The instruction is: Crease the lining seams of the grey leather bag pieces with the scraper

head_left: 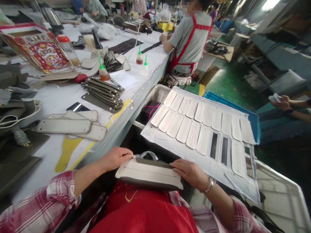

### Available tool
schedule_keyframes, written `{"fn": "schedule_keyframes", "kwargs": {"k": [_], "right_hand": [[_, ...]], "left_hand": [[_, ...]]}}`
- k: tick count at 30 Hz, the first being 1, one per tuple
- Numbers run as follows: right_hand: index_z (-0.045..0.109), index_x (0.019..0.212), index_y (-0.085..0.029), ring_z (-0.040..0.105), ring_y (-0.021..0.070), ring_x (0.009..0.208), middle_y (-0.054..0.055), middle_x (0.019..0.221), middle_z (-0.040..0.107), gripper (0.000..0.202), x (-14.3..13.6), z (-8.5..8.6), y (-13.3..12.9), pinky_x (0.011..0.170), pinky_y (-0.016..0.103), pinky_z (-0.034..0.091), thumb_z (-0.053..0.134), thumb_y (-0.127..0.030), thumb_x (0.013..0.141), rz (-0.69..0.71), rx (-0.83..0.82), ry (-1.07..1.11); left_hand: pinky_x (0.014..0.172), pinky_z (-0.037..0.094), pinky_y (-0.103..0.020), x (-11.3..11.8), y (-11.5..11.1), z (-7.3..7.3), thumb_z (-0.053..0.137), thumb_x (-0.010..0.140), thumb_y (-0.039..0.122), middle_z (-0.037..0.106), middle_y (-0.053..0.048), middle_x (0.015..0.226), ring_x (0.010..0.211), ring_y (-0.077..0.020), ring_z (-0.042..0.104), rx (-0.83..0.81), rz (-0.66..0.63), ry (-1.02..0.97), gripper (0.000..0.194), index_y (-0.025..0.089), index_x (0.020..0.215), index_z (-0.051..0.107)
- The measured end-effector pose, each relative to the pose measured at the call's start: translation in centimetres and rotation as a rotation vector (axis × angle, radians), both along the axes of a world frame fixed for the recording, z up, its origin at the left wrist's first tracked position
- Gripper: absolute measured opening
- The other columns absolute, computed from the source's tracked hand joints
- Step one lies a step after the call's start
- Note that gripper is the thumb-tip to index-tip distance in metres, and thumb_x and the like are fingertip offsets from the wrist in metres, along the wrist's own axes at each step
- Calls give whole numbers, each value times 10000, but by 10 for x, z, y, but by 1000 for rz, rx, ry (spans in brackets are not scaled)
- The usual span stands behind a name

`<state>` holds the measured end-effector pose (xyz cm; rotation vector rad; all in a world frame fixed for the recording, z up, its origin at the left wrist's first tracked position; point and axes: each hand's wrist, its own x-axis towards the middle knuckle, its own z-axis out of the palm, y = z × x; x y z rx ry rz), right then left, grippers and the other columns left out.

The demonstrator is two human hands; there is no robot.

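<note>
Across my lap lies a dark bag [149, 171] with a long pale panel facing up. My left hand [115, 158] pinches its upper left corner, thumb and fingers together. At the opposite end, my right hand [191, 172] grips the upper right edge, with the fingers over the rim. A clear loop, perhaps a plastic-wrapped handle, shows behind the bag's far edge. Right of it, a white board [172, 138] carries rows of pale rounded strips [194, 133]. On the table to the left, several grey rounded panels [64, 125] with small studs lie overlapped.
A stack of dark flaps [102, 93], glue bottles with green tips [104, 71] and a red printed box [41, 49] occupy the white table. A blue tray [256, 121] sits behind the board. A co-worker in a red apron [190, 41] stands at the table farther off; another person's hands [282, 103] show at right.
</note>
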<state>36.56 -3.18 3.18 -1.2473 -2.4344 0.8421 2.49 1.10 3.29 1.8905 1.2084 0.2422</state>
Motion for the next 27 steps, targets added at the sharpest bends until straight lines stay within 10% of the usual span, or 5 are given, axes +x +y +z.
{"fn": "schedule_keyframes", "kwargs": {"k": [5,10,18,27], "right_hand": [[609,1065,-164,618,191,837,109,958,649,311,-6,-6,-8,736,340,542,347,-250,920,15,193,-73],[619,1036,-175,621,183,804,104,924,654,312,-6,-7,-12,703,330,550,341,-258,922,-22,220,-52],[623,1037,-190,612,159,827,80,952,641,286,-4,-1,-11,757,299,536,384,-281,909,-73,103,10],[619,1060,-201,608,162,859,80,978,636,304,-2,-4,-12,777,303,523,379,-306,907,-96,53,32]], "left_hand": [[702,431,-238,2,2,-4,435,828,427,691,-12,857,789,-175,602,-48,69,21,344,177,866,669],[833,417,-237,-7,11,8,403,856,445,653,-22,1031,938,-171,578,-200,-137,-80,383,185,1032,623],[747,393,-225,16,18,9,414,881,372,640,-24,899,822,-158,577,288,-540,124,285,222,940,649],[650,367,-218,21,23,-6,338,905,371,603,-9,741,691,-131,535,373,-481,149,365,184,747,608]]}}
